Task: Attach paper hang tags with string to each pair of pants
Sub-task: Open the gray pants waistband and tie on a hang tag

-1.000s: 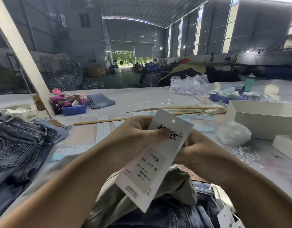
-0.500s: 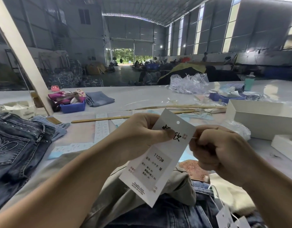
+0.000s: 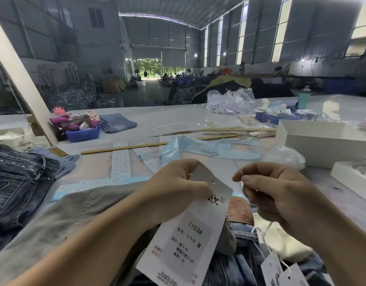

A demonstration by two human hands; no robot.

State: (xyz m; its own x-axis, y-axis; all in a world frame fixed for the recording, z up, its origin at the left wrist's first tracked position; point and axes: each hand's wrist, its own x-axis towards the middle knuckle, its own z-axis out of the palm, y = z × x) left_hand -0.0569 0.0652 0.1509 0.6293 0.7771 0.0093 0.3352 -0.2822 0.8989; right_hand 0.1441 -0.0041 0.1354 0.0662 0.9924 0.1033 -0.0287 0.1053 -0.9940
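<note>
We note a white hang tag (image 3: 190, 230) printed in black, with red marks. Jeans (image 3: 235, 267) are blue; their patch (image 3: 241, 211) is embossed tan.

1. Wide pale worktable (image 3: 178, 118), strewn.
2. Dark studded denim jeans (image 3: 19, 178) at left; folded blue denim piece (image 3: 117, 125) behind, beside a blue plastic bin (image 3: 83, 134).
3. Long wooden stick (image 3: 124, 149) across the middle, crossing white label strips (image 3: 120, 162).
4. Open white cardboard box (image 3: 322, 145) at right.

Hang tag (image 3: 190, 232) in left hand (image 3: 178, 193) – matt white paper, printed. Leather patch (image 3: 241, 212) below right hand (image 3: 275, 195) – tan, embossed. Jeans (image 3: 19, 182) far left of left hand: dark denim, metal studs. Bag (image 3: 285, 156) above right hand: clear glossy plastic. Stick (image 3: 124, 148) beyond hands: bare wood.
</note>
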